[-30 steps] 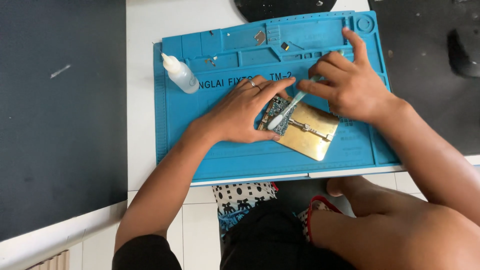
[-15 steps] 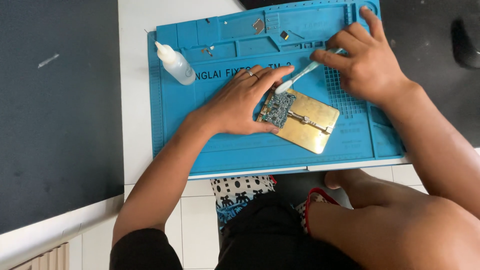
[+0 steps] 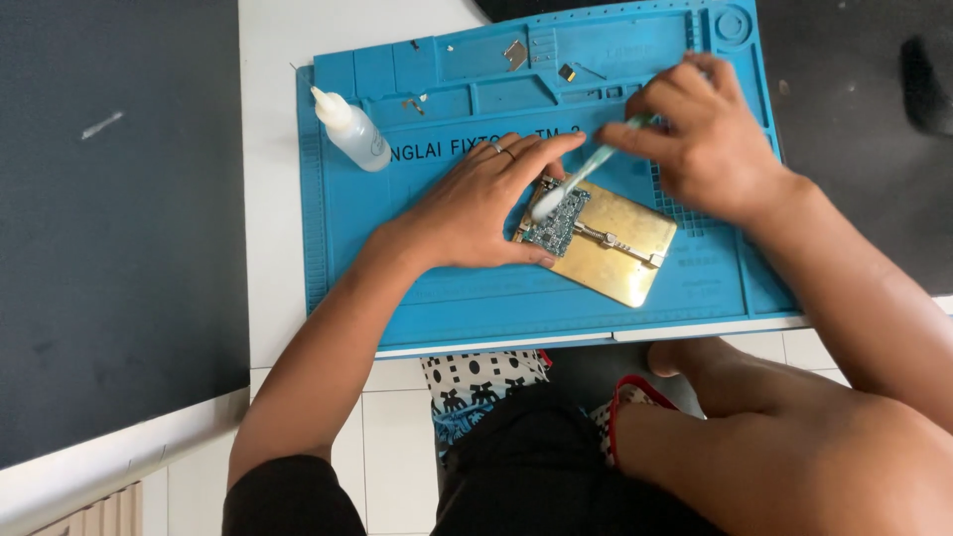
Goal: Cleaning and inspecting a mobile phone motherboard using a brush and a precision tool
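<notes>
The left hand lies flat on the blue mat, fingers loosely spread, thumb and forefinger bracketing the left edge of a small circuit board. A ring sits on one finger. The board rests on a brass plate near the mat's middle, held under a thin metal clamp bar. The right hand is just right of it and farther off, fingers pressed together and pinching the handle of a pale brush (its bristle end touches the board's far left corner). A clear squeeze bottle lies tilted at the mat's far left. Small metal parts sit in the trays along the far edge. The mat lies on a white table, with a dark surface to its left.
</notes>
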